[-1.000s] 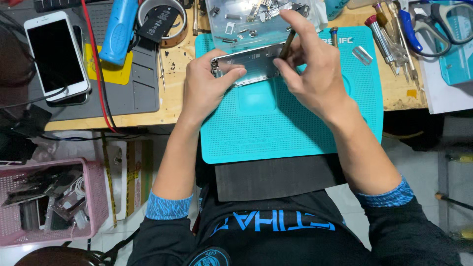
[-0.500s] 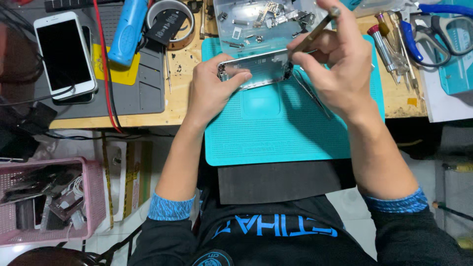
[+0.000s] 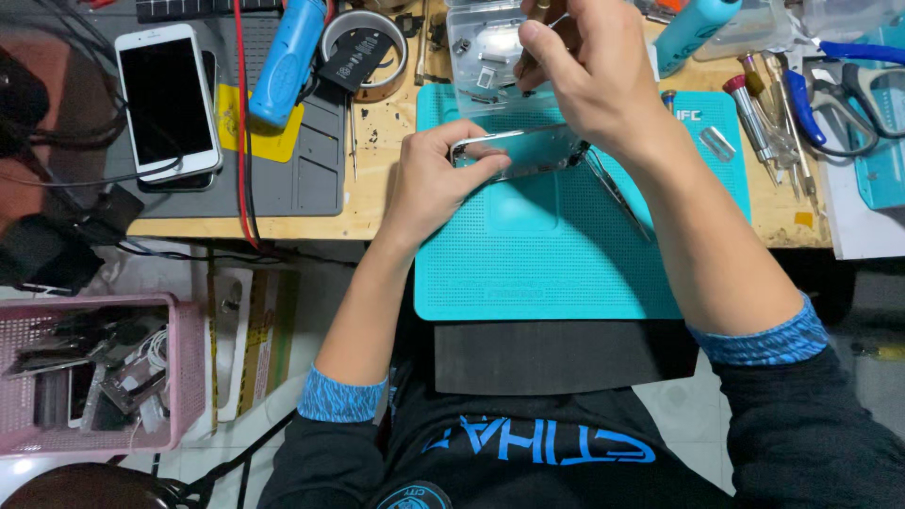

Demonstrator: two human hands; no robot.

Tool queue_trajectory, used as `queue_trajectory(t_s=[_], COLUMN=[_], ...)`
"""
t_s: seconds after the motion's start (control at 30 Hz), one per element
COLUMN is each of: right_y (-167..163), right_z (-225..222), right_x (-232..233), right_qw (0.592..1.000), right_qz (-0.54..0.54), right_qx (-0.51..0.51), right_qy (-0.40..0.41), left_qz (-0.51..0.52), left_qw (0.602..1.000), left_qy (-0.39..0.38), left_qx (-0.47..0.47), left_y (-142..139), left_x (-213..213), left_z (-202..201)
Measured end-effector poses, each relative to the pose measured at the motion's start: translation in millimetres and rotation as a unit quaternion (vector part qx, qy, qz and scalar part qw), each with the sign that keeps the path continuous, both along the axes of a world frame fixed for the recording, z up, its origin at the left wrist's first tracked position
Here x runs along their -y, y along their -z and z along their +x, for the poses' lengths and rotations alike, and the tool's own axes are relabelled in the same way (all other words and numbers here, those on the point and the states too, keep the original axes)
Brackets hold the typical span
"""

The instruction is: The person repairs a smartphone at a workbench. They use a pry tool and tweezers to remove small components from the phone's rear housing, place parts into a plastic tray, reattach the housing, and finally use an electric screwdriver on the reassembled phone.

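My left hand (image 3: 432, 181) grips the left end of an opened silver phone housing (image 3: 528, 151) and holds it just above the teal work mat (image 3: 566, 254). My right hand (image 3: 589, 80) is raised behind the housing, over a clear plastic parts tray (image 3: 479, 58). Its fingers pinch a thin tool (image 3: 539, 13) whose tip is hidden by the fingers. A pair of metal tweezers (image 3: 617, 196) lies on the mat under my right wrist.
A white smartphone (image 3: 170, 99) lies on a grey mat (image 3: 306, 170) at the left, beside a blue cylinder (image 3: 287, 57) and a tape roll (image 3: 363, 52). Several screwdrivers (image 3: 764, 123) and blue-handled scissors (image 3: 834, 85) lie at the right. A pink basket (image 3: 184, 377) stands below the bench.
My right hand left the phone housing, picked up the thin tool and moved back over the clear tray. My left hand kept its hold on the housing.
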State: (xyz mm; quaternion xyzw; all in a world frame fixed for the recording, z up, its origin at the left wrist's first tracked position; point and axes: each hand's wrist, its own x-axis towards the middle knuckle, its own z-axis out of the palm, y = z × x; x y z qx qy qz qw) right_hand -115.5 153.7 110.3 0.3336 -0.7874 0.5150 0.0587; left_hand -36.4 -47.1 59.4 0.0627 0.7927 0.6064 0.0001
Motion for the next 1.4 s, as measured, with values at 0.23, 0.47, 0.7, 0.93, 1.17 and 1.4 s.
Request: queue_trajectory(t_s=[0.23,0.47,0.7,0.93,1.17,1.4], right_y=[3,-25,-9,25,25,31], right_z=[-1,34,72,71,71,79], right_x=[3,-25,-47,-56,-100,-113], right_qw=[0.998,0.999,0.972,0.970,0.940,0.913], right_qz=[0.018,-0.027,0.202,0.195,0.244,0.311], right_qx=[0.049,0.016,-0.088,-0.106,-0.014,-0.011], right_qy=[0.024,0.041,0.081,0.099,0.238,0.266], left_qz=[-0.010,0.004,0.005,-0.002,0.045,0.031], left_qw=[1.000,1.000,0.999,1.000,0.998,0.998], left_qy=[-0.004,-0.004,0.000,-0.007,0.012,0.008], left_qx=[-0.003,-0.021,-0.038,-0.020,-0.036,-0.045], left_y=[1,4,6,4,9,12], left_x=[-1,-2,0,-2,-2,-2], left_z=[1,-1,-1,0,-1,-1])
